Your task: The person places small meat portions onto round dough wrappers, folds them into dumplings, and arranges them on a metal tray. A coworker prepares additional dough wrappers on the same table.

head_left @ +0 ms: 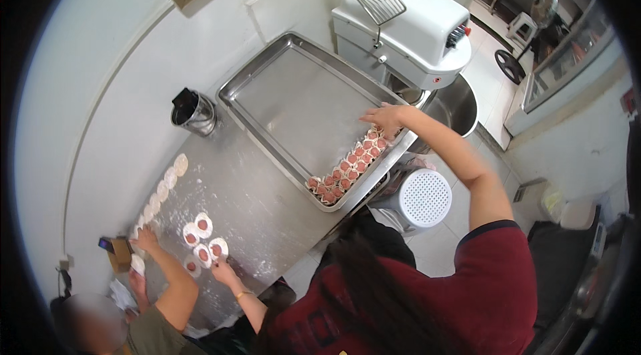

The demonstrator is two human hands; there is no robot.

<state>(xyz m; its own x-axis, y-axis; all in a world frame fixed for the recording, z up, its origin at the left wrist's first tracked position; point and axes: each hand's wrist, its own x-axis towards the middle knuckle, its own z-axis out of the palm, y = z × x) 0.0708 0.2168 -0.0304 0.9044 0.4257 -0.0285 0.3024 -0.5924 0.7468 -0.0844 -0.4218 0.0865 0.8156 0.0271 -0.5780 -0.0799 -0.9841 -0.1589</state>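
My right hand is over the far right end of the large metal tray, its fingers apart and stretched to the left. Beneath it, open-topped dumplings with pink filling stand packed in rows along the tray's near right side. On the steel table, my left hand pinches the edge of a round dough wrapper topped with pink filling. Several similar filled wrappers lie around it. To the left, a co-worker's hand touches a row of plain wrappers; their other hand holds one.
Flour dusts the steel table. A metal canister with something black inside stands by the tray's left corner. Beyond the tray is a white mixer with a steel bowl. A round white stool stands to the right.
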